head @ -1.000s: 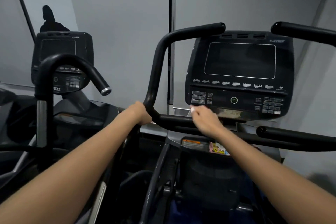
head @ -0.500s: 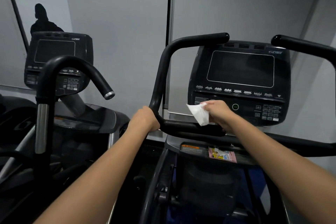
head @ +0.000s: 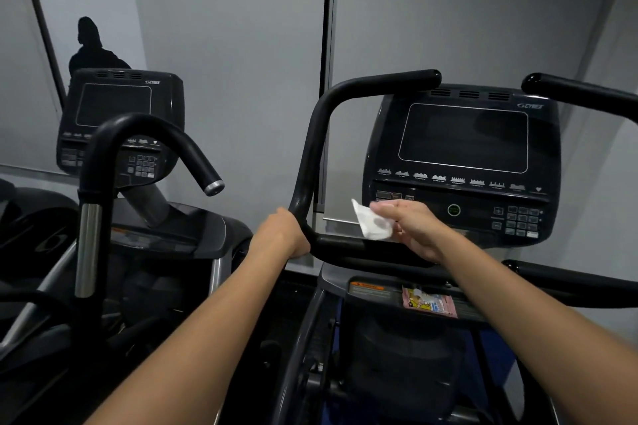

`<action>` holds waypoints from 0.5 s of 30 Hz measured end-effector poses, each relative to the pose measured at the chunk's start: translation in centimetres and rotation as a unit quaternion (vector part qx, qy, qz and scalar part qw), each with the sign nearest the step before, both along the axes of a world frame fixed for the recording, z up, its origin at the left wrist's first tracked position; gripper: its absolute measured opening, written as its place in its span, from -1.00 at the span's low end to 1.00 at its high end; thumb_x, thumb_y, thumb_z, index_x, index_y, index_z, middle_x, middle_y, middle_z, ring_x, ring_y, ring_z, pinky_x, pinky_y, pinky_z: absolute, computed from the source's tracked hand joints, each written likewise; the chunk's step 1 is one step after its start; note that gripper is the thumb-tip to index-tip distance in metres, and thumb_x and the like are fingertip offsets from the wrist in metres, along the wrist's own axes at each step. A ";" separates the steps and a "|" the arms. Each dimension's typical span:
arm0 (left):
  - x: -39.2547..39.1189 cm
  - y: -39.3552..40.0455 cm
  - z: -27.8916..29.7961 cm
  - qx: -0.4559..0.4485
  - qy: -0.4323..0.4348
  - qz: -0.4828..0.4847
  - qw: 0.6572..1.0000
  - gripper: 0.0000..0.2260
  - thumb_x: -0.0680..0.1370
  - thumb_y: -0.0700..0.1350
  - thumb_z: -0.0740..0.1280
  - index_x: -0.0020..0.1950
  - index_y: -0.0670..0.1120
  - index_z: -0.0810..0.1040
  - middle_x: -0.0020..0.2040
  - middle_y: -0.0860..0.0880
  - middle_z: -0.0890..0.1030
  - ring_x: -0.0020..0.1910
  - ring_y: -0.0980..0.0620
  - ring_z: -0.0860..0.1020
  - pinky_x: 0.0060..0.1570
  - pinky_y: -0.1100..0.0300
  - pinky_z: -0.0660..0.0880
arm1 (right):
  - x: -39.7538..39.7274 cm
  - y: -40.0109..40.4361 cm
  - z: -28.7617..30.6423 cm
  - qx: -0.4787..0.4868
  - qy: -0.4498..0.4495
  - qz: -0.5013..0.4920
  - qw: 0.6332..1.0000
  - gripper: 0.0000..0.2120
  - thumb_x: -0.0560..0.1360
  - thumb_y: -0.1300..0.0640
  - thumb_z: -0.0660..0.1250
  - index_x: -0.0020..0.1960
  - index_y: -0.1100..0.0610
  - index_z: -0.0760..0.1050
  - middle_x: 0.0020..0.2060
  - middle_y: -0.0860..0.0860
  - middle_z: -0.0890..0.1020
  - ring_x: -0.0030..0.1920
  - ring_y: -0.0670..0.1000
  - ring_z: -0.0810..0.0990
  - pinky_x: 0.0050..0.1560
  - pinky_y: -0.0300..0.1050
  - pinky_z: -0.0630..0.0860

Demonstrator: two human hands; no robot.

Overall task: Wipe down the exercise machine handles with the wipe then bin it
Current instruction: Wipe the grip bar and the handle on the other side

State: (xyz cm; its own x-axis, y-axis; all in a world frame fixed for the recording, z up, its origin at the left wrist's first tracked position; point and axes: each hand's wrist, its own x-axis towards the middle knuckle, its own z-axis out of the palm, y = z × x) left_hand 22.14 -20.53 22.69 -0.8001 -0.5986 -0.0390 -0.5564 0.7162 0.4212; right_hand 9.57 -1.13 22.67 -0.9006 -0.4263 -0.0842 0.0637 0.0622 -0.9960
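The exercise machine's black left handle (head: 312, 148) rises from a bend, then runs right across the top. My left hand (head: 281, 235) is wrapped around that bend. My right hand (head: 412, 228) pinches a small white wipe (head: 371, 222), held just above the horizontal black bar (head: 348, 248) below the console (head: 462, 162). The wipe hangs free, slightly off the bar. A second black handle (head: 580, 91) reaches in from the upper right.
A pink packet (head: 429, 302) lies on the tray under the console. A second machine stands at left with a curved black handle (head: 148, 128) and its own console (head: 117, 114). Grey walls lie behind. No bin is in view.
My right hand lifted off the horizontal bar with the wipe, which now shows unfolded between the fingers. My left hand kept its grip on the bend. The view tilted slightly downward.
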 end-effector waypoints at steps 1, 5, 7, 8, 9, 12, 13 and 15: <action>0.0 0.0 0.0 0.001 0.003 -0.001 1.000 -0.49 0.57 -0.18 0.37 0.46 -0.22 0.28 0.29 -0.20 0.51 0.09 -0.15 0.55 -0.07 0.09 0.47 | 0.0 0.0 -0.1 0.018 0.016 0.007 1.000 -0.76 0.54 0.27 0.43 0.20 0.25 0.55 0.13 0.22 0.65 -0.05 0.08 0.68 -0.16 -0.08 0.63; 0.2 0.2 -0.1 -0.126 0.042 -0.057 0.989 -0.41 0.51 -0.05 0.45 0.47 -0.08 0.29 0.35 -0.13 0.36 0.34 -0.18 0.39 0.27 -0.05 0.39 | 0.6 -0.1 0.1 -0.002 -0.001 0.031 1.000 -0.69 0.59 0.40 0.14 0.29 0.20 0.43 0.21 0.25 0.54 0.05 0.15 0.61 -0.14 0.03 0.62; 0.0 0.6 0.0 -0.224 0.134 -0.134 0.956 -0.47 0.52 -0.02 0.42 0.46 0.01 0.36 0.30 -0.06 0.38 0.30 -0.11 0.37 0.32 0.00 0.29 | 1.2 -0.3 0.4 -0.017 -0.009 0.045 0.999 -0.65 0.60 0.39 0.12 0.34 0.19 0.40 0.21 0.23 0.54 0.07 0.14 0.61 -0.18 -0.01 0.61; -0.2 1.0 0.1 -0.222 0.182 -0.174 0.942 -0.54 0.54 -0.01 0.40 0.43 0.02 0.42 0.25 -0.03 0.40 0.24 -0.06 0.40 0.29 0.04 0.31 | 1.5 -0.3 0.5 -0.025 -0.010 0.049 0.998 -0.65 0.60 0.39 0.12 0.35 0.18 0.40 0.22 0.23 0.54 0.08 0.14 0.61 -0.19 -0.02 0.61; -0.3 1.5 0.3 -0.179 0.214 -0.205 0.938 -0.61 0.57 0.01 0.39 0.39 0.01 0.47 0.21 -0.01 0.43 0.16 -0.01 0.43 0.23 0.10 0.38 | 1.7 -0.4 0.6 -0.035 -0.012 0.052 0.998 -0.64 0.59 0.38 0.12 0.35 0.18 0.40 0.22 0.24 0.54 0.09 0.15 0.61 -0.19 -0.01 0.62; -1.3 3.0 0.7 -0.043 0.224 -0.228 0.946 -0.67 0.60 0.09 0.38 0.30 -0.03 0.54 0.11 0.01 0.50 -0.06 0.11 0.49 -0.06 0.19 0.46 | 2.5 -0.5 1.2 -0.062 -0.024 0.066 0.996 -0.63 0.59 0.39 0.13 0.36 0.18 0.41 0.21 0.24 0.55 0.05 0.14 0.63 -0.18 0.00 0.63; -1.6 3.4 0.7 -0.031 0.222 -0.227 0.948 -0.66 0.59 0.11 0.40 0.27 -0.03 0.55 0.09 0.00 0.51 -0.08 0.10 0.49 -0.11 0.19 0.43 | 2.8 -0.5 1.4 -0.072 -0.029 0.072 0.994 -0.62 0.59 0.39 0.13 0.36 0.18 0.41 0.20 0.25 0.56 0.02 0.13 0.64 -0.19 0.00 0.63; -2.1 3.9 0.6 -0.002 0.237 -0.216 0.947 -0.67 0.57 0.13 0.43 0.21 -0.04 0.55 0.02 -0.02 0.55 -0.10 0.09 0.51 -0.17 0.19 0.42 | 3.4 -0.4 1.7 -0.096 -0.040 0.077 0.992 -0.63 0.61 0.39 0.12 0.36 0.19 0.41 0.21 0.27 0.57 0.01 0.13 0.65 -0.14 0.05 0.65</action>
State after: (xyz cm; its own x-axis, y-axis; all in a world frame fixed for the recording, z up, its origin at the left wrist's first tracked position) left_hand 20.03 -16.63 23.29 -0.8977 -0.2103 0.3872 0.0396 0.8366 0.5463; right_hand 12.93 -1.57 24.41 -0.8171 -0.5736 -0.0578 0.1481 -0.1120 -0.9826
